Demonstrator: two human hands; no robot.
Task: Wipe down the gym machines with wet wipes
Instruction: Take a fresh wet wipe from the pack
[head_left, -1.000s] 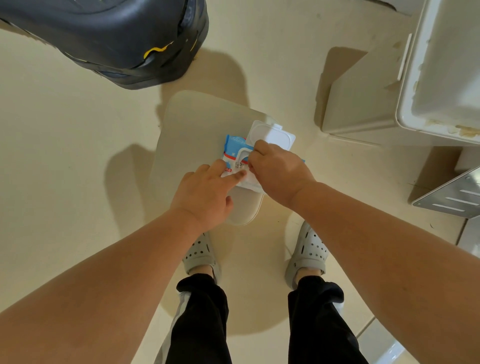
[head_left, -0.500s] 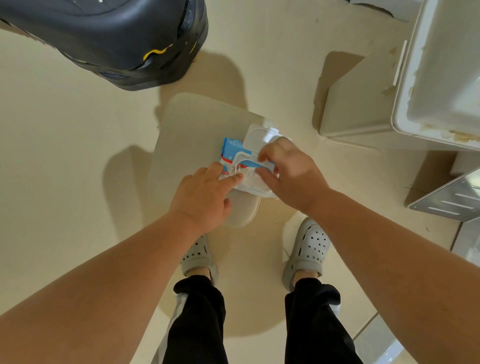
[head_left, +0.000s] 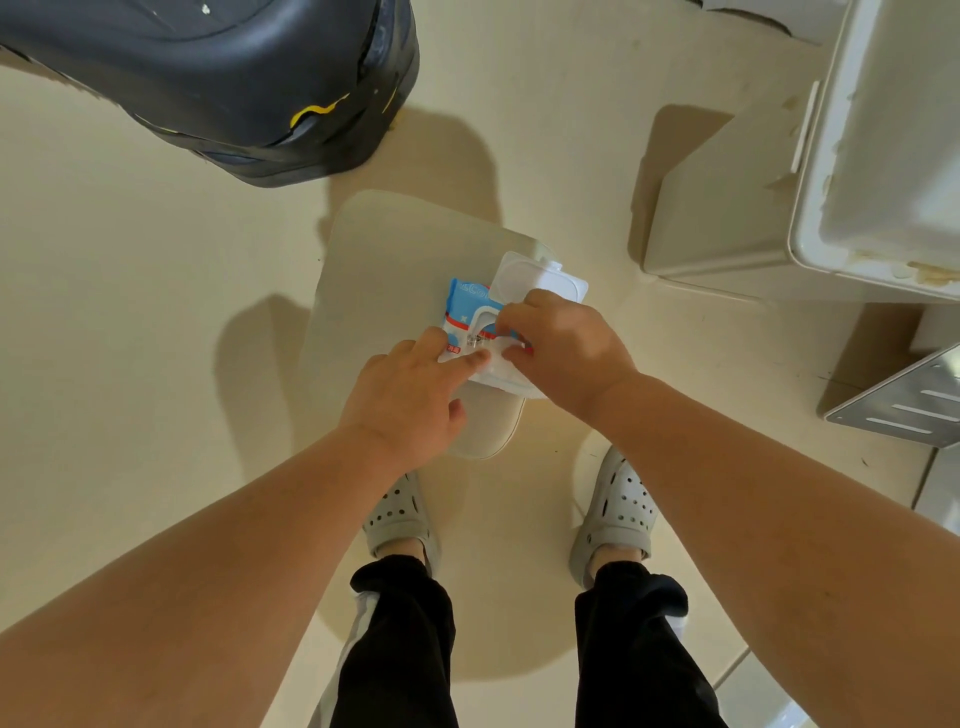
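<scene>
The wet-wipe pack lies on the near right part of the beige seat pad, white lid flipped open. The left hand presses straight fingers onto the pack. The right hand, just beside it, pinches at the pack's opening with curled fingers.

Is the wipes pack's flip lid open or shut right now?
Open: the white lid is flipped back past the wipes pack, and the right hand has its fingers at the exposed opening.
</scene>
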